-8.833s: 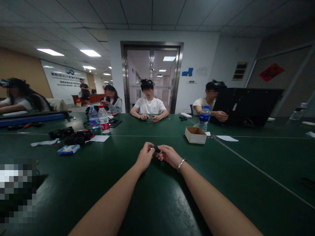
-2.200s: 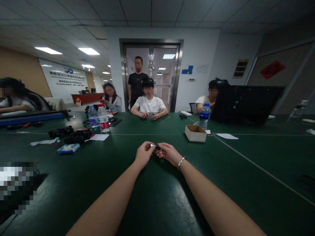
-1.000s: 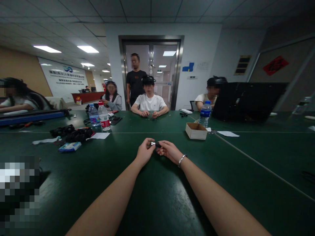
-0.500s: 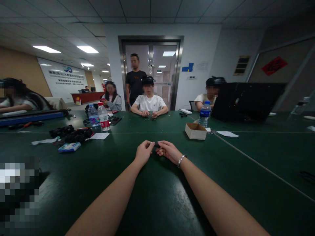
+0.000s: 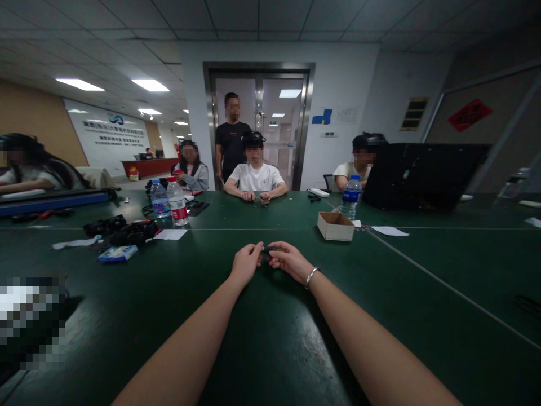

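My left hand (image 5: 245, 264) and right hand (image 5: 289, 260) meet just above the green worktop (image 5: 270, 344), both pinching a small black part (image 5: 267, 248) between them, its silver tip, visible a second ago, now covered, probably seated.

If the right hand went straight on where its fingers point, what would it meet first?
The right hand points left: first the small black part both hands pinch, then the left hand just beyond it.

Betw. left hand (image 5: 245, 264) & right hand (image 5: 288, 260), small black item (image 5: 267, 249) mostly covered, too tiny to ID. Grey pixelated patch (image 5: 29, 318) masks lower-left corner.
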`<action>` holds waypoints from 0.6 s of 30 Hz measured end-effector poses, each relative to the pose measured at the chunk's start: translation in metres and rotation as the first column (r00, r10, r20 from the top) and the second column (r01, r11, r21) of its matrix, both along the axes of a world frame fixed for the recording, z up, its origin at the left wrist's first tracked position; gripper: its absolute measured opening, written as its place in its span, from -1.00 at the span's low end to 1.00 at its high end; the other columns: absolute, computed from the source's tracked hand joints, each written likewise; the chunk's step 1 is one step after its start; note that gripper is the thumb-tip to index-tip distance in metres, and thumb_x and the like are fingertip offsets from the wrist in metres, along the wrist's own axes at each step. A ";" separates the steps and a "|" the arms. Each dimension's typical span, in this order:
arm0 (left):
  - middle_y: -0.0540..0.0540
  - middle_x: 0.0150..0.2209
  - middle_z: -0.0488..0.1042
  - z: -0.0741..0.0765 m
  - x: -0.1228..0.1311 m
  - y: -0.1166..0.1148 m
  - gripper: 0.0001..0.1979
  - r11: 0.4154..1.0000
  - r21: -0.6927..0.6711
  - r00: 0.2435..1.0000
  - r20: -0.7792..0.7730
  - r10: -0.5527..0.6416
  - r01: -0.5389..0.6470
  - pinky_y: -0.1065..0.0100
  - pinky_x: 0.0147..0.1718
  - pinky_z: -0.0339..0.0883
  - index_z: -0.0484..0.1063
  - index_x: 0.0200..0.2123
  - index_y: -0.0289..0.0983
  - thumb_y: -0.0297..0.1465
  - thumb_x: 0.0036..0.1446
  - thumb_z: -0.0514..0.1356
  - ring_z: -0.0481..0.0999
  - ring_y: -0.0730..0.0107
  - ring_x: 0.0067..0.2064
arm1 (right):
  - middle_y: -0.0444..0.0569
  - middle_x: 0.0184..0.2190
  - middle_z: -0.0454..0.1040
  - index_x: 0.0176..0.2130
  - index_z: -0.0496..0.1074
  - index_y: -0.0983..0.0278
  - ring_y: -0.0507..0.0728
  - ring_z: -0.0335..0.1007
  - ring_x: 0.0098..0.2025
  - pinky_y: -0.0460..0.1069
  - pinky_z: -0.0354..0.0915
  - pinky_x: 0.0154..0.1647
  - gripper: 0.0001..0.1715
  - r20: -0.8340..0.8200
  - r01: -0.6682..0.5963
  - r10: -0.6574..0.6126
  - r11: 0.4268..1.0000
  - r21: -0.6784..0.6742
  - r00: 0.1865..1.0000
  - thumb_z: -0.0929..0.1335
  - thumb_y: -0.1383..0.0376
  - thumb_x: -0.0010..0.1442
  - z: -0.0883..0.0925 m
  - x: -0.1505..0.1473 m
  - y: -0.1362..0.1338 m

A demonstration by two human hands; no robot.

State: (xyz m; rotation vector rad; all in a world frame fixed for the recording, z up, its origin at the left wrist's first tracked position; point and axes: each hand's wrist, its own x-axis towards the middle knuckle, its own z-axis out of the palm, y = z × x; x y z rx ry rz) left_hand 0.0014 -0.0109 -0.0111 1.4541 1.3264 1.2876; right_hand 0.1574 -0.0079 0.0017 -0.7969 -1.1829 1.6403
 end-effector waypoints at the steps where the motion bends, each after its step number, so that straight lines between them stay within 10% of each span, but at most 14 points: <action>1: -0.11 -0.45 0.44 0.000 0.000 0.000 -0.58 1.000 -0.004 1.000 0.026 0.003 -0.003 0.46 -0.52 0.32 0.44 -0.38 -0.32 -0.06 0.05 0.08 0.42 0.42 -0.44 | -0.05 -0.54 0.43 -0.25 0.35 0.36 0.01 0.40 -0.54 -0.14 0.32 -0.55 -0.74 0.000 0.005 -0.005 1.000 -0.005 1.000 0.43 0.46 0.00 0.000 0.000 0.000; 7: -0.19 0.02 0.34 0.000 0.000 -0.002 -0.54 0.991 0.111 0.977 0.189 -0.094 0.074 0.42 -0.37 0.43 0.27 0.05 -0.19 -0.30 0.05 0.16 0.43 0.33 -0.14 | 0.00 -0.55 0.45 -0.24 0.32 0.38 0.02 0.41 -0.55 -0.15 0.32 -0.55 -0.80 -0.002 0.023 -0.023 0.999 -0.027 1.000 0.38 0.44 0.08 0.001 -0.001 0.002; 18: -0.17 -0.19 0.42 0.001 0.001 -0.003 -0.72 0.987 0.121 0.976 0.177 -0.128 0.108 0.39 -0.38 0.45 0.40 -0.18 -0.29 -0.31 0.02 0.20 0.46 0.36 -0.23 | 0.00 -0.55 0.45 -0.24 0.33 0.38 0.03 0.42 -0.54 -0.14 0.33 -0.55 -0.84 -0.011 0.010 -0.011 1.000 -0.023 1.000 0.36 0.40 0.12 -0.002 0.000 0.003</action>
